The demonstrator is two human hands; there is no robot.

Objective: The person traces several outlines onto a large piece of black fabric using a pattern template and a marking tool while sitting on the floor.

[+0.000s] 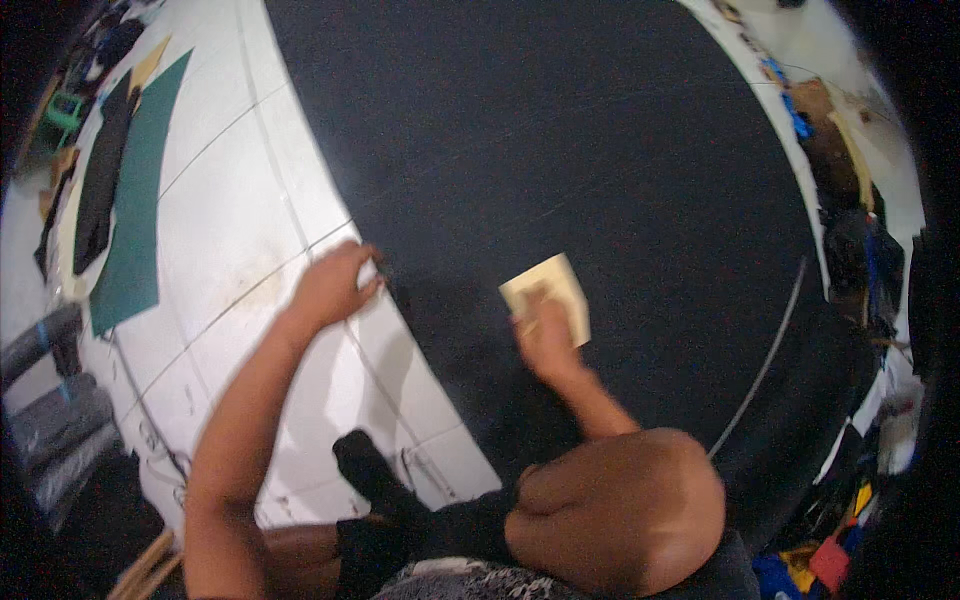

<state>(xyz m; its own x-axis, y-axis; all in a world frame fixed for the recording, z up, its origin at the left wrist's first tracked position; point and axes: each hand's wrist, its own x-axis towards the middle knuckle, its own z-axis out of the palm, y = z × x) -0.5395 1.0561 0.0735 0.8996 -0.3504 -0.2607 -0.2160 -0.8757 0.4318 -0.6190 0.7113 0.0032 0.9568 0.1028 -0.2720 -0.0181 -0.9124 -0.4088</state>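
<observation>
A wide sheet of black fabric (600,170) is spread over the white tiled floor. At its left edge is my left hand (340,282), with thumb and fingers curled closed on the fabric's border; the fingertips are partly lost against the black. My right hand (547,335) is over the fabric, holding a small pale yellow card-like piece (567,278) against it. This piece is four-sided, and my slightly blurred fingers cover its lower left part.
White floor tiles (230,200) run along the left. A dark green strip (140,210) lies there with a black piece (105,170) beside it. Wrapped grey rolls (60,420) sit at lower left. A thin pale curved strip (765,370) crosses the fabric's right side. Mixed scraps (800,570) lie at lower right.
</observation>
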